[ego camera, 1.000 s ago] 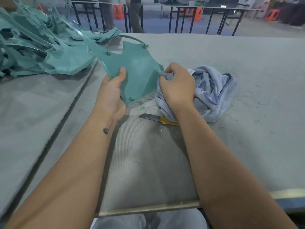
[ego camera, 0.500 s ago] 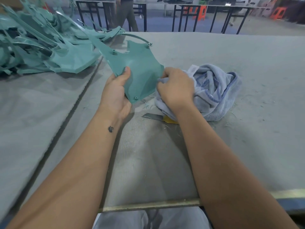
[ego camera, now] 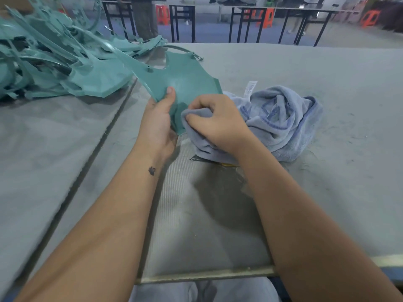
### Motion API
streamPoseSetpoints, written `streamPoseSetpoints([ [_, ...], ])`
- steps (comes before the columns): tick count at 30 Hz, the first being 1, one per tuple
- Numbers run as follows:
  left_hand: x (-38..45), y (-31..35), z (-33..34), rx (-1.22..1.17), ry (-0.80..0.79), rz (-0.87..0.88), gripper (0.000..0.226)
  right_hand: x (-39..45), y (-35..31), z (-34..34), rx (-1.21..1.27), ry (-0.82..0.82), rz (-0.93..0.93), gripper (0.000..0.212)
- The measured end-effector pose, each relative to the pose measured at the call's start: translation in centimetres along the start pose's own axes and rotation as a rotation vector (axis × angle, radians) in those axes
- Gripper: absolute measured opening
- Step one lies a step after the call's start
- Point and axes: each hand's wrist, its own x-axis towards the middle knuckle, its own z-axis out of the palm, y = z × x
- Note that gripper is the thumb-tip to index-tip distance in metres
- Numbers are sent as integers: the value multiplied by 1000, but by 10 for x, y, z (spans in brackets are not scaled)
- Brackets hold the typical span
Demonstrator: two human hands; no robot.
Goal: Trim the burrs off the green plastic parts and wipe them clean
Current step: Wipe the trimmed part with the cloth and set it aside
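While the left hand (ego camera: 159, 125) grips the green plastic part (ego camera: 187, 83) by its near edge, thumb on its face, the right hand (ego camera: 218, 123) clutches a fold of the blue cloth (ego camera: 283, 118) and presses it against that part's lower corner. Just nearer than the cloth, what may be a knife (ego camera: 197, 158) peeks out, mostly hidden. Beyond the part, to its left, lies a pile of green parts (ego camera: 54, 62).
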Motion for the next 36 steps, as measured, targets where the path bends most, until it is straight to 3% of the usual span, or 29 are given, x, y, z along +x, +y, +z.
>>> streamPoseSetpoints([
  [3, 0, -5, 2, 23, -39, -18, 30, 1, -2, 7, -33, 120, -40, 9],
  [5, 0, -8, 2, -8, -100, -56, 30, 1, -2, 11, -103, 117, -74, 7],
  [8, 2, -7, -1, -76, -127, -106, 36, -1, -3, 13, -264, 5, -117, 8],
  [12, 6, -8, -4, -63, -43, -86, 34, -2, -7, 14, -516, -150, -113, 5],
  [18, 9, -10, -2, -87, -17, -73, 43, -2, -9, 16, -548, -77, -71, 15],
  [21, 10, -8, -4, -100, -18, -88, 46, 1, -10, 14, -490, -138, -50, 16],
  [25, 12, -5, -6, -28, -15, -76, 40, -1, -6, 9, -398, -169, -149, 9],
  [29, 12, -7, -7, 38, 13, -24, 28, -2, -7, 7, -436, -236, -205, 15],
  [33, 13, -4, -10, 18, 29, -17, 28, 0, -5, 1, -430, -257, -177, 9],
  [36, 15, -2, -12, 89, 66, -18, 27, 3, 2, -5, -503, -178, -124, 9],
])
